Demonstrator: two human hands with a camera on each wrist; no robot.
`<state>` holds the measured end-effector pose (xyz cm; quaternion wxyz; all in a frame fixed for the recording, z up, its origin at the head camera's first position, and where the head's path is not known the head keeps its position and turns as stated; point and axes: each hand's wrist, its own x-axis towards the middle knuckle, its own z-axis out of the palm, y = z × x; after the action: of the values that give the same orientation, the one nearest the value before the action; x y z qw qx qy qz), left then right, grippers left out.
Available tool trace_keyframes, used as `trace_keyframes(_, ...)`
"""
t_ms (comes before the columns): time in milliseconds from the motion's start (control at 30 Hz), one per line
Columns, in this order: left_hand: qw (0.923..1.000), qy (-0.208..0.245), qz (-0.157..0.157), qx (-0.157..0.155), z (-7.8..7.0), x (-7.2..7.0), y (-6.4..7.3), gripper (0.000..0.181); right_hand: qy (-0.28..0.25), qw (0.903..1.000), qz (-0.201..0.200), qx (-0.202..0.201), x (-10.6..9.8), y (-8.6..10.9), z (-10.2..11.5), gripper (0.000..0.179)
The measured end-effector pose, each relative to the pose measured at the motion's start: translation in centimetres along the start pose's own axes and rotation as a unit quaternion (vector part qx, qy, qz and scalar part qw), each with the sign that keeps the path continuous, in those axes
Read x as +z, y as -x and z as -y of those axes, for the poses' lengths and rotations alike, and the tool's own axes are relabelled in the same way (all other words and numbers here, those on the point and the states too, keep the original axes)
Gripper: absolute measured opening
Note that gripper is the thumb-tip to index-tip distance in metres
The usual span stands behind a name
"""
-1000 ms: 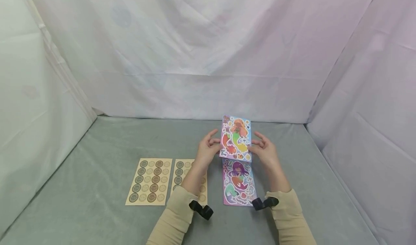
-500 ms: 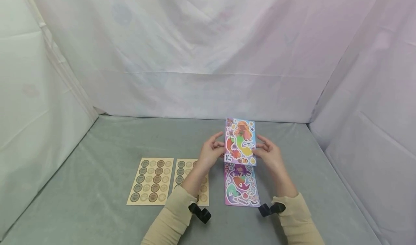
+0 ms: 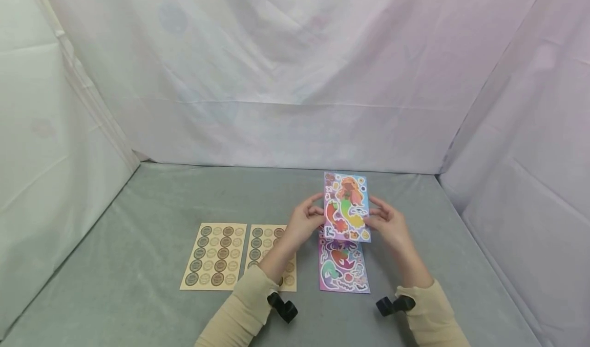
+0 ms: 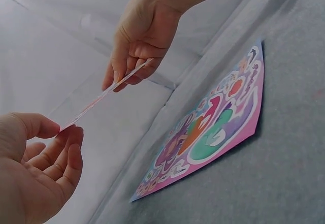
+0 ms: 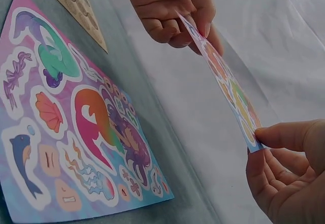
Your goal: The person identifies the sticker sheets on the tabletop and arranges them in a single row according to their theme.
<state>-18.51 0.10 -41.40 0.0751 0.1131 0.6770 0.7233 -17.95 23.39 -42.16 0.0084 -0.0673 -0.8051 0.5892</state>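
Note:
Between both hands hangs a mermaid sticker sheet (image 3: 346, 206), held above the table and seen nearly edge-on in the wrist views. My left hand (image 3: 306, 220) pinches its left edge between thumb and fingers. On the opposite edge, my right hand (image 3: 388, 225) pinches it the same way. Below lies a second sticker sheet (image 3: 344, 270), with a purple-haired mermaid, shells and a dolphin (image 5: 23, 163) on a pink and blue ground. Its upper part is hidden in the head view by the held sheet.
Two beige sheets of round stickers lie side by side on the grey table, the left sheet (image 3: 213, 256) in full view and the right sheet (image 3: 258, 244) partly under my left forearm. White cloth walls (image 3: 295, 132) enclose the back and sides.
Both hands have moved the held sheet to the right and a little nearer me, so it covers more of the sheet below. The beige sheets stay where they were.

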Motion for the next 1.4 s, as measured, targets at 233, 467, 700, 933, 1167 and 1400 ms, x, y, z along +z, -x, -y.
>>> trace_keyframes(233,0.9999,-0.012,0.006,0.006,-0.9,0.5,1.0,0.060,0.005,0.9999,0.008,0.007,-0.7,0.7,0.0,0.063)
trace_keyframes(467,0.9999,-0.010,0.009,-0.007,-0.5,1.1,1.0,0.061,0.000,0.9999,0.012,0.001,-1.3,1.2,-0.3,0.064)
trace_keyframes(700,0.9997,-0.023,0.010,0.000,-0.8,1.7,1.3,0.060,0.008,0.9999,0.014,0.003,-1.9,1.5,-0.5,0.065)
trace_keyframes(933,0.9998,-0.013,0.012,0.005,-0.4,2.2,1.7,0.060,0.019,0.9995,0.021,0.015,-2.5,2.0,-1.2,0.065)
trace_keyframes(1167,0.9992,-0.020,0.032,0.015,0.8,2.6,1.8,0.061,0.025,0.9993,0.024,0.015,-3.0,2.6,-1.7,0.065)
trace_keyframes(1400,0.9984,-0.033,0.043,0.013,3.9,3.3,1.1,0.065,0.027,0.9992,0.025,0.018,-3.7,3.3,-2.3,0.065)
